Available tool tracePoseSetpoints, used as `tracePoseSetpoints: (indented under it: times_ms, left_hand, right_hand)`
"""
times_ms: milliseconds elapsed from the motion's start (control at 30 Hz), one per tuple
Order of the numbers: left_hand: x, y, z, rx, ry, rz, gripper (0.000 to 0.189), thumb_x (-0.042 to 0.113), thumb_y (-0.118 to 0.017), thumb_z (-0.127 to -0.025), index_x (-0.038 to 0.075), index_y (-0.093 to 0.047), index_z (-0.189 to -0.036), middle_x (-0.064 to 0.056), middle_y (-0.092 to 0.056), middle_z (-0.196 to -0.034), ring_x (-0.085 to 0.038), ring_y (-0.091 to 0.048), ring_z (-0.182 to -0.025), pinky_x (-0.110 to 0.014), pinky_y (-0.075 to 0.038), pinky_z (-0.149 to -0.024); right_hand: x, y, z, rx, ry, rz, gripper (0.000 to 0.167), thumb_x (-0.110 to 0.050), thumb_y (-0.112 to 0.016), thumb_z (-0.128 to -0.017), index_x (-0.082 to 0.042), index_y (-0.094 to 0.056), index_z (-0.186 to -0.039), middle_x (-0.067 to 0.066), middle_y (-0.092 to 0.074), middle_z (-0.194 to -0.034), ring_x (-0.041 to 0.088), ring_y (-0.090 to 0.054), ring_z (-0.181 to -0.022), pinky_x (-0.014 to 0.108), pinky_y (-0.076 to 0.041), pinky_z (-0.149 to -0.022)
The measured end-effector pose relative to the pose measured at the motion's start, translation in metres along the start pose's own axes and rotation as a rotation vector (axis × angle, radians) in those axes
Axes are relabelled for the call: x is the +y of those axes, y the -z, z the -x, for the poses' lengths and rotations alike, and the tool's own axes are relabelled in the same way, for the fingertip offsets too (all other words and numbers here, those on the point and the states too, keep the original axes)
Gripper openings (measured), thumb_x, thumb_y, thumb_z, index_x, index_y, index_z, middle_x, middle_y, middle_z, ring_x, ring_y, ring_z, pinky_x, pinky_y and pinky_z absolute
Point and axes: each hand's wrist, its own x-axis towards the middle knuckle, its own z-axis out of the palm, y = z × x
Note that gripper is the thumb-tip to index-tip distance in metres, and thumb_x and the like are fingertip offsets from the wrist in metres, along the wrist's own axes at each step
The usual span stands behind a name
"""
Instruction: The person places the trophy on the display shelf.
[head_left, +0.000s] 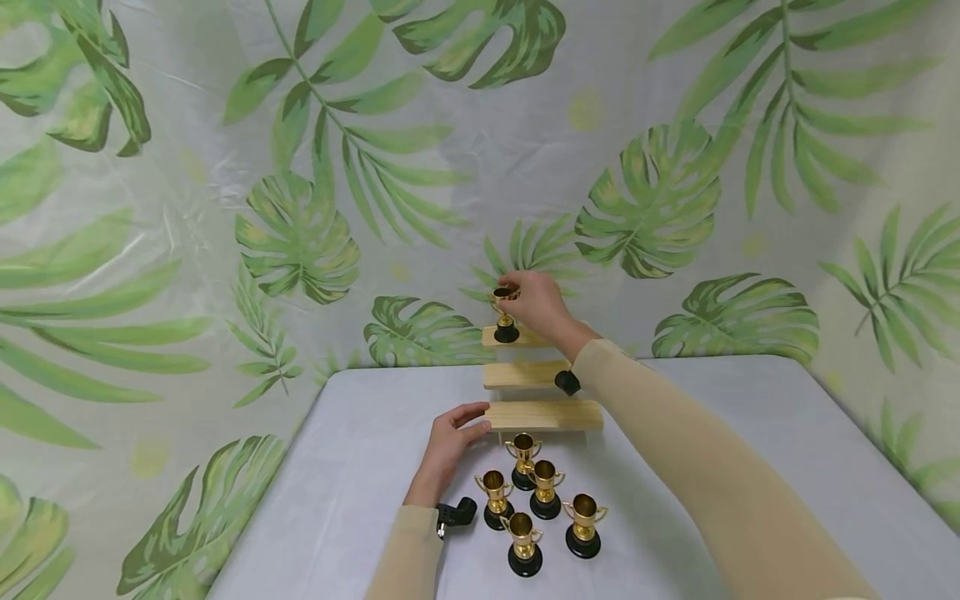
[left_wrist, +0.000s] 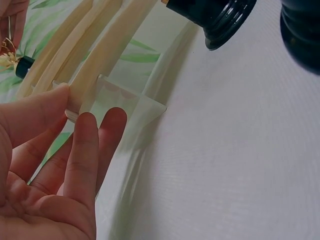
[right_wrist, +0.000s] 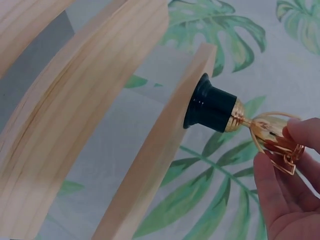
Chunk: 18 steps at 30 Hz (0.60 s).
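While the left hand [head_left: 447,442] steadies the lowest shelf [head_left: 543,415]: thumb and a finger pinch its left end, the other fingers loosely extended
Right hand [head_left: 538,305]: centre of the frame, thumb and fingertips closed around the cup of the gold trophy [right_wrist: 232,116]
Trophy position: upright at the left of the top shelf [head_left: 532,340], its black base [right_wrist: 212,109] seemingly touching the wood
Five other trophies [head_left: 545,503]: standing on the counter [head_left: 360,467], lower middle of the frame
Step in hand: seems to be setting one trophy on the top shelf
Next move: probably calls for seating the base flat, then easing the right-hand pinch without tipping the cup
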Motion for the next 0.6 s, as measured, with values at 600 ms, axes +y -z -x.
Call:
tracePoseSetpoints:
  times_ms: [600]
  left_hand:
    - [0.0,0.0012,-0.0009,-0.006,0.003,0.014,0.037,0.011,-0.077,-0.09,0.006,-0.07,-0.125,-0.013,-0.066,-0.13,-0.02,-0.067,-0.108,-0.038,-0.056,-0.092]
  right_hand:
    - [0.0027,-0.0023,0.002,-0.013,-0.004,-0.006,0.054,-0.017,-0.076,-0.092,-0.012,-0.058,-0.142,0.011,-0.063,-0.13,0.027,-0.061,-0.111,0.043,-0.056,-0.082]
